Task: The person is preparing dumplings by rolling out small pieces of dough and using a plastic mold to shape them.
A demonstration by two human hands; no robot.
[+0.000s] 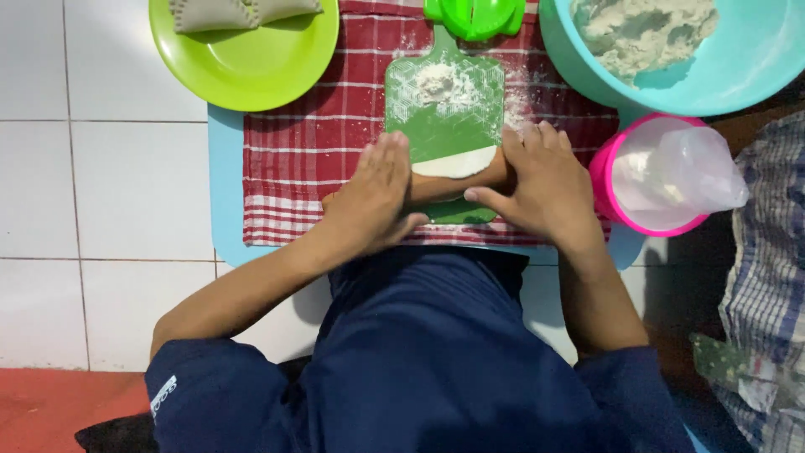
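Overhead view of a person seated at a low light-blue table [225, 180] on a white tiled floor, rolling dough.

Upper left of the frame: a lime-green plate [243, 71] holds folded pastries with crimped edges [239, 12], so some pieces look already shaped and filled.

Centre: a red-and-white checked cloth [310, 143] covers the table. On it lies a green paddle-shaped board [444, 126] with a small heap of flour [440, 81] near its upper end. The left hand [373, 197] and right hand [545, 184] lie flat, palms down and fingers extended, set apart on the two ends of a wooden rolling pin [444, 186]. They press on it rather than clasp it. Just above the pin a pale flattened piece of dough [454, 163] rests on the board, partly rolled out, judging by its thin edge.

Top centre: a bright green hinged plastic press [475, 15], not in use.

Upper right: a turquoise bowl [755, 59] holds a large mass of unrolled dough [641, 29], so plenty seems left to do.

Right of centre: a pink round tub [605, 180] contains a clear plastic bag of white flour [679, 172]. No label shows on it.

Far right edge: a blue plaid fabric [767, 277].
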